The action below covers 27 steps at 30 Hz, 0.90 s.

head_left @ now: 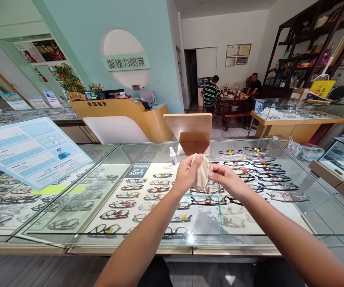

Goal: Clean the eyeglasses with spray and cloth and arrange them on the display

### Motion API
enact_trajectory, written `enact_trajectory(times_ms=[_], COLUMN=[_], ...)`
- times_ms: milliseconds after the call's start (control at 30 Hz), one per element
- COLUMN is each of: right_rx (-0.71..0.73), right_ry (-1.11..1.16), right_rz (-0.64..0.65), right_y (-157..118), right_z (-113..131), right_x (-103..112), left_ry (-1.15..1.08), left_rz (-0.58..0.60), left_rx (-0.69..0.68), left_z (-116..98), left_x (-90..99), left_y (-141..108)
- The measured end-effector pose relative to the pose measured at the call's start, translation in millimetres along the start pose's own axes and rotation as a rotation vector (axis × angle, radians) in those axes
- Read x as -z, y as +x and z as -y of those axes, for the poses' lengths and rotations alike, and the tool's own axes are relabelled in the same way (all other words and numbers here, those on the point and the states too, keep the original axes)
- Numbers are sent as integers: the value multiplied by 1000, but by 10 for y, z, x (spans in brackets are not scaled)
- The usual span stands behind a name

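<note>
"Where is the beige cloth [201, 181]?"

"Raised over the glass-topped bench [234, 250], between its near and far edges. The white spray bottle [172, 157] stands beyond it, close to the far edge, just left of the wooden stand [187, 122]."

"And the grip?"

"The left hand [186, 172] pinches the cloth's upper part, thumb against fingers. The right hand [223, 178] has its fingertips pressed together on the right border."

"How would it handle?"

"Light and limp, I'd judge: it droops into folds below the fingers, so pushing would only crumple it. Probably not slippery, and nothing to break in the fabric itself."

"Best hold?"

"Its borders or corners; the zigzag lower edge hangs free and looks easy to pick up."

"Anything wrapped inside?"

"Can't tell. Eyeglass frames [118, 204] show through the bench's glass behind it, which muddles the view."
</note>
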State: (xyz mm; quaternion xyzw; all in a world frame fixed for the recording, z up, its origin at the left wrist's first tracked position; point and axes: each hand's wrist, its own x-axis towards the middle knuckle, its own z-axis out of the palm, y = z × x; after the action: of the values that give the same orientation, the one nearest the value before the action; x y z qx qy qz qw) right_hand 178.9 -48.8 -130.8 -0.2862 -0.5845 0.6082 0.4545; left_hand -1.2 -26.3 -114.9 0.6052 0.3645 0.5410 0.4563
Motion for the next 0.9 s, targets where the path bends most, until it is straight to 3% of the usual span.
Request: enact_trajectory(times_ms=[233,333,433,533,667,733,900], right_rx=[32,89,170,305,563,613,698], right_ry=[87,117,41,-240,-797,-1003,-1209], right_rz=[-160,-274,-346,-386,-465,-465,-564], right_y=[37,50,46,15,-28,-33,-15], right_z=[56,114,141,134,71,16,-104], right_x=[94,169,212,197,129,102,61], left_ry=[-237,-278,-305,-363,-494,-558,-603], left_rz=[-41,-107,-84,8,90,158,298], left_rx=[150,227,335,400,394,411,394], left_z=[70,123,152,149,127,121,111], left_x=[78,112,115,91,56,33,-74], left_y=[132,172,174,150,110,85,-7])
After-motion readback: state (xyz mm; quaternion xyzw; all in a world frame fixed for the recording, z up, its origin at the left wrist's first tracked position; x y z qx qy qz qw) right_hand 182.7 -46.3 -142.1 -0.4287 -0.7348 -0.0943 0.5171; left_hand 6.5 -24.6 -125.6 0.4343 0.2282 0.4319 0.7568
